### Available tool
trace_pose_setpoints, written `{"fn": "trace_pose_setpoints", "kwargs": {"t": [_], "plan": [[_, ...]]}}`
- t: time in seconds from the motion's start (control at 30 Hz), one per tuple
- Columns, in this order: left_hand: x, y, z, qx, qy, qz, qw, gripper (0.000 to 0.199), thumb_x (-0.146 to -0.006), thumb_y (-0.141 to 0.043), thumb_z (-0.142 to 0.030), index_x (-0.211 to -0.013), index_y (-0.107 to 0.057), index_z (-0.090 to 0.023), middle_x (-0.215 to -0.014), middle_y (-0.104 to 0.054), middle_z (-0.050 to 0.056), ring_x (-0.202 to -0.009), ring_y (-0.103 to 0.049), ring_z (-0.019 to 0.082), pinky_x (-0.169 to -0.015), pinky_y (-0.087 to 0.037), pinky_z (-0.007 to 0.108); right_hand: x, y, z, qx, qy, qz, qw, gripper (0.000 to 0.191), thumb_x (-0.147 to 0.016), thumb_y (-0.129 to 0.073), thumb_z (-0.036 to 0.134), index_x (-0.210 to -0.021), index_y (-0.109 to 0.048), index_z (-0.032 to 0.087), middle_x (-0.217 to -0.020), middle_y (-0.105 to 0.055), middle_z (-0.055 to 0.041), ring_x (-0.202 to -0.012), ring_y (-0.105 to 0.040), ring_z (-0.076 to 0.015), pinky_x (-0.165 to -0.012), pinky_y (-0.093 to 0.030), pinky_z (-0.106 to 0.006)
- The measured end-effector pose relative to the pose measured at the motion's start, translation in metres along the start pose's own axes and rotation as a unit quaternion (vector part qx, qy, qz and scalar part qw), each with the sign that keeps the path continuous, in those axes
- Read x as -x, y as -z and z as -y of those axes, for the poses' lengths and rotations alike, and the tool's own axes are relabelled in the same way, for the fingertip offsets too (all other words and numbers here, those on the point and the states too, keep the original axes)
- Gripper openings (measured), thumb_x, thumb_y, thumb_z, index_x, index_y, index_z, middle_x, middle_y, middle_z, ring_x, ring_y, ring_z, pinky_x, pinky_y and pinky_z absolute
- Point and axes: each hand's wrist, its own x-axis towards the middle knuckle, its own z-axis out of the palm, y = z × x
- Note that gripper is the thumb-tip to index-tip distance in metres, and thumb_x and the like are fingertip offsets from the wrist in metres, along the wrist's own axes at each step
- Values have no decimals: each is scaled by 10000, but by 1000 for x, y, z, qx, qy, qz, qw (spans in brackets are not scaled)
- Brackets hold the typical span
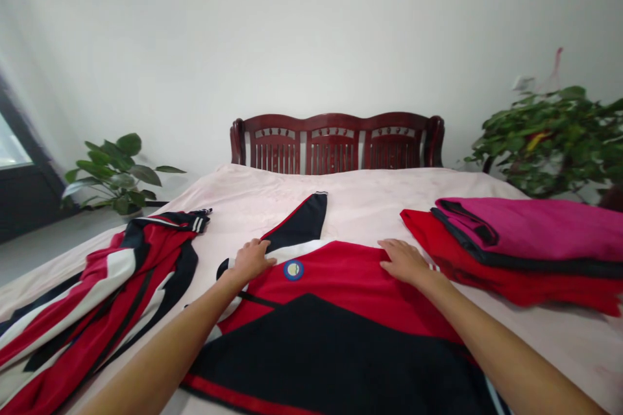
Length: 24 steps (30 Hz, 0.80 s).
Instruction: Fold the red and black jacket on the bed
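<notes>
A red, navy and white jacket [335, 272] lies spread on the bed in front of me. It bears a round blue badge [293, 270], and one navy sleeve [299, 224] points away toward the headboard. My left hand [252, 259] rests on the jacket's left upper edge, just left of the badge, thumb and fingers apart. On the opposite edge lies my right hand [402, 259], its thumb also apart from the fingers. The undersides of both hands are hidden. Navy cloth with a red hem forms the jacket's near part, partly behind my forearms.
Striped red, white and navy clothes [117, 292] lie loosely on the left. At right is a folded stack with a magenta garment [549, 230] above a red one [516, 279]. The pink bedsheet [370, 201] reaches a dark wooden headboard [335, 123]. Plants [114, 172] flank the bed.
</notes>
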Motion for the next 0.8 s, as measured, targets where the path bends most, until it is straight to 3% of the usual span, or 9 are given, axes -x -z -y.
{"fn": "trace_pose_setpoints", "kwargs": {"t": [0.13, 0.23, 0.33, 0.5, 0.63, 0.73, 0.8], "plan": [[-21, -9, 10, -21, 59, 43, 997, 968, -669, -721, -610, -1491, -397, -213, -1526, -398, 269, -1373, -403, 496, -1030, -346, 687, -24, -9, -3, -6, -20, 36, 999, 525, -769, -600, 284, -1283, -643, 185, -1224, -694, -148, -1108, -637, -280, -917, -454, -395], [-31, -12, 16, -14, 68, 75, 995, 1146, -543, -792, -626, -1525, -333, -254, -1557, -355, 268, -1381, -395, 499, -1030, -357, 679, -28, -7, -2, -15, -12, 43, 999, 368, -766, -610, 262, -1118, -702, 208, -1064, -732, -92, -959, -660, -227, -810, -451, -324], [-38, -12, 21, -2, 81, 76, 994, 1204, -516, -817, -600, -1538, -303, -226, -1507, -408, 288, -1367, -414, 505, -1005, -409, 644, -22, 1, 2, -22, 14, 20, 999, 295, -806, -572, 207, -1078, -687, 194, -1085, -699, -83, -977, -629, -201, -832, -427, -294], [-42, -7, 26, 45, 78, 48, 995, 1079, -617, -813, -435, -1524, -314, -135, -1445, -500, 282, -1232, -597, 391, -956, -504, 437, 11, 13, 9, -4, 125, -89, 988, 223, -859, -491, 116, -973, -673, 178, -983, -638, -79, -975, -565, -208, -885, -397, -304], [-28, 3, 29, 79, 41, -22, 996, 786, -808, -671, -387, -1506, -356, -207, -1469, -541, 147, -1318, -547, 282, -1049, -448, 354, 50, 15, 13, 40, 188, -182, 964, 282, -900, -437, 83, -965, -692, 183, -877, -614, -81, -873, -538, -226, -830, -397, -339], [-7, 9, 37, 106, -28, -65, 992, 716, -841, -619, -345, -1507, -363, -281, -1482, -544, 51, -1306, -557, 233, -1072, -428, 316, 77, 11, 13, 64, 214, -154, 963, 352, -868, -433, 31, -987, -711, 211, -869, -622, -74, -861, -539, -227, -821, -400, -352], [9, 10, 45, 108, -80, -48, 990, 755, -799, -636, -288, -1506, -371, -309, -1446, -582, 21, -1264, -591, 237, -1053, -444, 321, 91, 7, 10, 58, 213, -104, 970, 451, -813, -419, -22, -1017, -721, 244, -886, -640, -62, -868, -556, -217, -803, -409, -343]]}}
